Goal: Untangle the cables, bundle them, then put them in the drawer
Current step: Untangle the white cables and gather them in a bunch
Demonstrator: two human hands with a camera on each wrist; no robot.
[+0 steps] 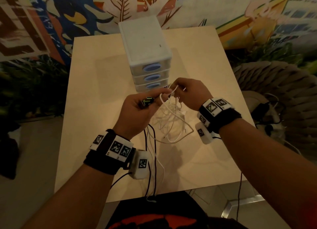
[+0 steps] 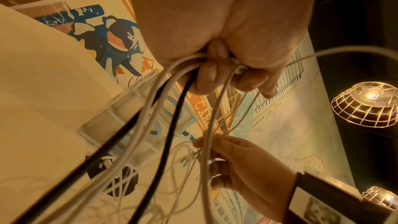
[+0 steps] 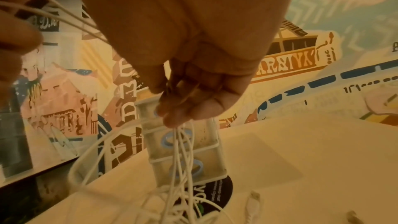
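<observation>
Here, the left hand [image 1: 135,107] grips black and white cables [image 1: 169,119]; the right hand [image 1: 190,94] pinches white strands. The tangle dangles between them, light, limp, snag-prone; best held near plugs.

Tangled white cables [image 1: 169,120] with a black one [image 1: 155,160], seemingly knotted, before closed drawers [image 1: 151,77].

From where I sit this looks like a café or lounge rather than a lab: a painted mural [image 1: 72,18] covers the wall behind my pale wooden table [image 1: 96,98], caged pendant lamps [image 2: 366,105] glow warm overhead, and a woven round seat [image 1: 277,95] stands to the right.
</observation>
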